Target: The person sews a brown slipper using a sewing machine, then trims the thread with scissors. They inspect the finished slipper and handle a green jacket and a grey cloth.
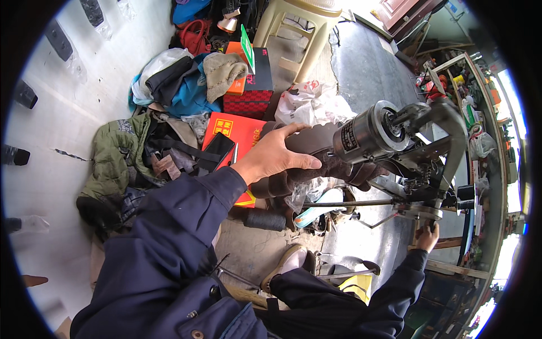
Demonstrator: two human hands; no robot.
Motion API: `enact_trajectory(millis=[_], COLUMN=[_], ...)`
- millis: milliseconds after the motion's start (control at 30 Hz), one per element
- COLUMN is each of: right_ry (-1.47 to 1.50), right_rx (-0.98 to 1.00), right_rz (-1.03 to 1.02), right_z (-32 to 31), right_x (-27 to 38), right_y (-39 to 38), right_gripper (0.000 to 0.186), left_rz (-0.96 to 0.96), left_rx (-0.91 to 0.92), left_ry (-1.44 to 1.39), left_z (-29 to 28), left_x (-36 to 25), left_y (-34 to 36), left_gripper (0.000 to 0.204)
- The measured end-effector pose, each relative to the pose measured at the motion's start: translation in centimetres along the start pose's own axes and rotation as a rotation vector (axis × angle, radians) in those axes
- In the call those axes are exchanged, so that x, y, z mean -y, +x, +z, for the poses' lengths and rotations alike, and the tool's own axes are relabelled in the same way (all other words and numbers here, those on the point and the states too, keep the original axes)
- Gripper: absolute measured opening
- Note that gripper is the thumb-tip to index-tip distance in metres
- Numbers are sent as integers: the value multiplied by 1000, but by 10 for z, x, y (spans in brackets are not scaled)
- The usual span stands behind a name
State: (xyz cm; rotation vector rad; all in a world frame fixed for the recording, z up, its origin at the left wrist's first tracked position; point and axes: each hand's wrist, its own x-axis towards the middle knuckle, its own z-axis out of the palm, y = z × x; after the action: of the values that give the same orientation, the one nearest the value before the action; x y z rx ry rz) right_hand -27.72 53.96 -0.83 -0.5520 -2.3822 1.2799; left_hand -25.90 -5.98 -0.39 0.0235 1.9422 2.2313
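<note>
My left hand (274,155) grips a dark brown leather boot (324,138) with fuzzy brown lining, thumb and forefinger apart on its upper. The boot's far end lies against the round metal head (367,135) of a hand-cranked shoe sewing machine. Lower right, my right hand (427,238) is closed at the small crank handle on the machine's flat wheel (419,212). The handle is mostly covered by the fingers. The machine's curved metal arm (456,141) rises to the right of the head.
A thread spool (265,221) and a light blue insole (318,207) lie below the boot. Left are a red box (243,127) and piled clothes (121,150). A cream plastic stool (307,34) stands behind. Cluttered shelves (488,113) line the right side. My shoe (288,263) is on the floor.
</note>
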Motion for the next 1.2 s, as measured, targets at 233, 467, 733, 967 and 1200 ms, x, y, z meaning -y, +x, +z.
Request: enact_trajectory(millis=[233, 467, 733, 967, 1200], right_ry=[-87, 51, -34, 53, -85], right_rx=[553, 167, 222, 508, -84], right_rz=[262, -128, 173, -27, 19], right_z=[79, 12, 43, 51, 1], right_x=[-3, 62, -42, 56, -12], right_y=[-68, -37, -24, -70, 5], right_gripper=[19, 20, 15, 23, 6], left_rz=[21, 50, 64, 13, 32], left_rx=[1, -17, -17, -15, -30], left_ry=[-12, 1, 46, 49, 105], left_z=[0, 6, 5, 7, 10], left_x=[5, 4, -5, -1, -2], left_y=[-2, -2, -5, -7, -6], left_gripper=[86, 87, 85, 91, 95])
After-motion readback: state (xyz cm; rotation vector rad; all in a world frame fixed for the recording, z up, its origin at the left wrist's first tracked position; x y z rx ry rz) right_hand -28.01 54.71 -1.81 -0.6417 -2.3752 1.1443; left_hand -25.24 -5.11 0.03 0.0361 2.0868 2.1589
